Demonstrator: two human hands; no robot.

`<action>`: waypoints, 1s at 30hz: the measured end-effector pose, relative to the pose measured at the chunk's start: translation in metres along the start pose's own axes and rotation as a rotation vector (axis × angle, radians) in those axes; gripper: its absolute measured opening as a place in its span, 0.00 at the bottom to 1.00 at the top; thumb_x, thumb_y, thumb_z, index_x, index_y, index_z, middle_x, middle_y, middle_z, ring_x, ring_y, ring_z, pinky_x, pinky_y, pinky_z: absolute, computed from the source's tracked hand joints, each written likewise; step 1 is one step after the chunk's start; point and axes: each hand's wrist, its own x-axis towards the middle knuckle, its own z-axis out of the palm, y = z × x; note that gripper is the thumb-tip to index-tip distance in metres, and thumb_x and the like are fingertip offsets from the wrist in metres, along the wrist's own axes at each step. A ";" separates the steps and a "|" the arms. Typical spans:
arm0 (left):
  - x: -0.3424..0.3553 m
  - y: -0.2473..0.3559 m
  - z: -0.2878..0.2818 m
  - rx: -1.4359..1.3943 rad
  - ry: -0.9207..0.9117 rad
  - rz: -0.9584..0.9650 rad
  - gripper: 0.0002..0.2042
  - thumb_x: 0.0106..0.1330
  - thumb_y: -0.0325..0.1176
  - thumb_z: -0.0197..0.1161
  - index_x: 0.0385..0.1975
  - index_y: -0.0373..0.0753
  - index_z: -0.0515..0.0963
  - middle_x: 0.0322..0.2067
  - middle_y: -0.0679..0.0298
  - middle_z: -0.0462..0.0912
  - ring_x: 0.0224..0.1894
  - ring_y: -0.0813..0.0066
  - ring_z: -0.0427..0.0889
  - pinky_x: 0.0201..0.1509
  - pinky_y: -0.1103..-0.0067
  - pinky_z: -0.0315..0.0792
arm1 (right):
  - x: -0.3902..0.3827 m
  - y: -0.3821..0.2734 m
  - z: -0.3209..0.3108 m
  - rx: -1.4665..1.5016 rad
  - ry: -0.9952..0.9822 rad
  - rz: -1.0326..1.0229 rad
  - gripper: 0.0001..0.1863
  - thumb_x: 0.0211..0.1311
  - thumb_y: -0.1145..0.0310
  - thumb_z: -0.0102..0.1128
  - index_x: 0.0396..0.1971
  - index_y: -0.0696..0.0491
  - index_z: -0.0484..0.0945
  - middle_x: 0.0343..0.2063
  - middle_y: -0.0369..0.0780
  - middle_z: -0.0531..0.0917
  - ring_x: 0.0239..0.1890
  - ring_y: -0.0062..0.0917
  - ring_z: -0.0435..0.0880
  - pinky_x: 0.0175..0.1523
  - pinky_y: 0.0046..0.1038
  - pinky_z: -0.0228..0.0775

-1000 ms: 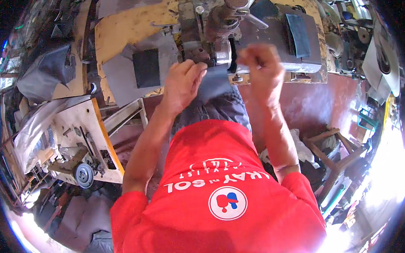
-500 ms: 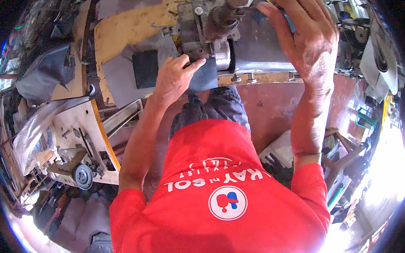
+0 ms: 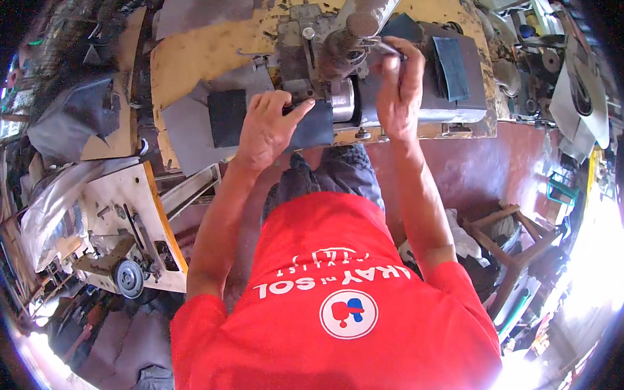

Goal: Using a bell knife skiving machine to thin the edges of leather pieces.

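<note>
Left hand: your left hand [image 3: 268, 128] lies palm down on a dark piece of material [image 3: 309, 126], fingers spread and curled over its top edge, thumb stretched toward the machine; it presses the piece rather than closing round it.
Right hand: your right hand [image 3: 399, 89] is raised just right of the machine's roller, fingers bunched together and pinched on a thin metal part [image 3: 382, 48] that sticks out of the machine.
Arms: both forearms rise from the lower edge, past your red shirt [image 3: 337, 311], elbows bent outward, wrists nearly level at the bench.
Dark piece: it sits at the front edge of the yellow bench [image 3: 184, 62], touching the shiny roller [image 3: 343, 101] on its right side.
Machine: the grey machine [image 3: 348, 35] stands between your hands, its thick arm slanting up to the top edge.
Nearby: another dark square [image 3: 227, 117] lies flat on a grey sheet just left of your left hand; a dark strip [image 3: 452, 68] rests on the grey block to your right.
Hard to make out: your right fingertips hide the exact part they grip; your left palm covers much of the dark piece.
</note>
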 end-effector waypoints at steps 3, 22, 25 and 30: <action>-0.002 0.017 -0.008 0.034 0.036 -0.044 0.22 0.58 0.31 0.66 0.55 0.47 0.78 0.46 0.60 0.72 0.50 0.61 0.72 0.57 0.63 0.64 | -0.061 -0.002 -0.013 -0.210 0.022 -0.010 0.27 0.67 0.68 0.59 0.63 0.58 0.64 0.39 0.45 0.75 0.35 0.30 0.76 0.40 0.32 0.71; -0.017 0.033 0.049 -0.009 0.152 -0.106 0.25 0.59 0.33 0.67 0.58 0.37 0.75 0.53 0.60 0.69 0.56 0.59 0.67 0.61 0.62 0.63 | -0.122 0.013 -0.018 0.053 -0.326 0.568 0.09 0.67 0.76 0.58 0.45 0.55 0.81 0.35 0.38 0.85 0.39 0.15 0.80 0.43 0.22 0.75; -0.012 0.035 0.049 -0.016 0.199 -0.086 0.24 0.58 0.33 0.67 0.57 0.37 0.76 0.54 0.60 0.69 0.57 0.58 0.67 0.61 0.61 0.63 | -0.118 0.019 -0.039 0.158 -0.236 0.654 0.09 0.66 0.75 0.59 0.45 0.55 0.81 0.34 0.36 0.84 0.38 0.13 0.78 0.44 0.21 0.74; -0.013 0.037 0.050 -0.029 0.172 -0.125 0.24 0.56 0.32 0.68 0.55 0.37 0.77 0.53 0.60 0.70 0.57 0.59 0.68 0.61 0.61 0.63 | -0.103 0.017 -0.076 0.048 -0.187 0.584 0.12 0.66 0.77 0.59 0.49 0.54 0.77 0.34 0.36 0.84 0.37 0.15 0.78 0.43 0.23 0.74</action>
